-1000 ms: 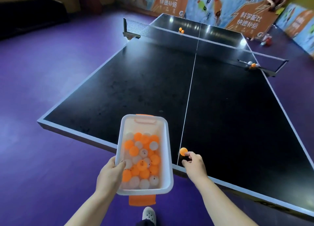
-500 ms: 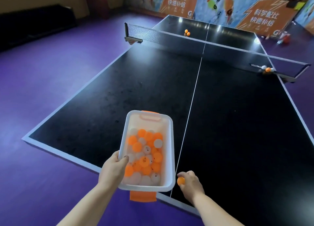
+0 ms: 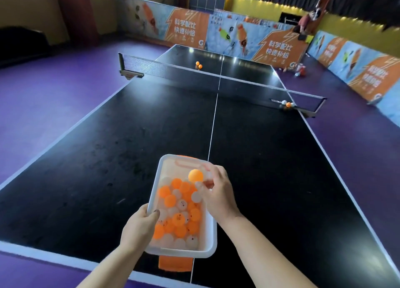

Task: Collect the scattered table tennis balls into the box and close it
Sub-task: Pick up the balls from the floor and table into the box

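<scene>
I am watching my left grip [image 3: 138,229] holding the white box [image 3: 213,240] by its left rim, thumb hooking over the edge and fingers curling underneath, so the box is hanging just above the near end of the black table [image 3: 129,136]. The box is carrying a heap of orange and white balls [image 3: 179,218] that is filling its near half. An orange lid [image 3: 175,264] is showing beneath its near edge. My right grip [image 3: 218,192] is hovering over the far right part of the box with its fingers curling. One orange ball [image 3: 195,175] is sitting right at those fingertips, above the heap and inside the rim line. The fingers are blurring there, so I cannot tell whether they are pinching the ball or merely touching it. Further out, two orange balls [image 3: 198,65] are lying together beyond the net [image 3: 194,71], left of the centre line. Three more balls [image 3: 287,103], one orange between two white, are resting against the net near the right edge, well apart from both grips. Purple floor [image 3: 54,88] is surrounding the table.
</scene>
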A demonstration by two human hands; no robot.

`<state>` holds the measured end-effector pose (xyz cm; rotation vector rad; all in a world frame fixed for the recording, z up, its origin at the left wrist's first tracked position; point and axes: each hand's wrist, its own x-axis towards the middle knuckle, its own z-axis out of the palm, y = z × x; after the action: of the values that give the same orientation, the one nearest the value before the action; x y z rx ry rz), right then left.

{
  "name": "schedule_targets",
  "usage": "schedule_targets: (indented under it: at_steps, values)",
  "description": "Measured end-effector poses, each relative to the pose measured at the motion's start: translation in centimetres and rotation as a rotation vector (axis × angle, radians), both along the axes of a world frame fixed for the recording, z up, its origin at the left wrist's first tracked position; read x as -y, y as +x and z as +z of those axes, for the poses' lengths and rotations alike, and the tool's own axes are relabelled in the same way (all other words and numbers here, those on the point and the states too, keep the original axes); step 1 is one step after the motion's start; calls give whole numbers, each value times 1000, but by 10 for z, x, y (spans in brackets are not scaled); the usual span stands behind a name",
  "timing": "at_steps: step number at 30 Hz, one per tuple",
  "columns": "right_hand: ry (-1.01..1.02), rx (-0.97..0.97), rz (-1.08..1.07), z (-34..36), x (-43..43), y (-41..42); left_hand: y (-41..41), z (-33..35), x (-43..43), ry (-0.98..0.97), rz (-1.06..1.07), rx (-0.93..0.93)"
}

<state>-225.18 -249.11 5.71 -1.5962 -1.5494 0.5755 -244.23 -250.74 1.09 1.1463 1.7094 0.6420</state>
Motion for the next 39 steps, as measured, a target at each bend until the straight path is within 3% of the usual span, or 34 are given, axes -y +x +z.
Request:
schedule_targets:
  at_steps: [10, 15, 22, 27, 32, 39]
  values:
    - [-68, 203, -242, -9, 11, -7, -22, 11, -9, 27, -6, 96]
    - [-222, 235, -195, -11, 4, -66, -82, 12, -10, 48, 70, 165]
    - [-264, 134, 3, -17, -15, -264, -271, 10, 7, 89, 271, 170]
    - [-442, -9, 113, -27, -22, -434, -435, 2, 24, 112, 433, 90]
    - [-485, 7, 287, -33, -27, -572, -565, -3, 35, 110, 587, 54]
    - [-498, 60, 426, -41, -75, -699, -683, -10, 14, 25, 663, 118]
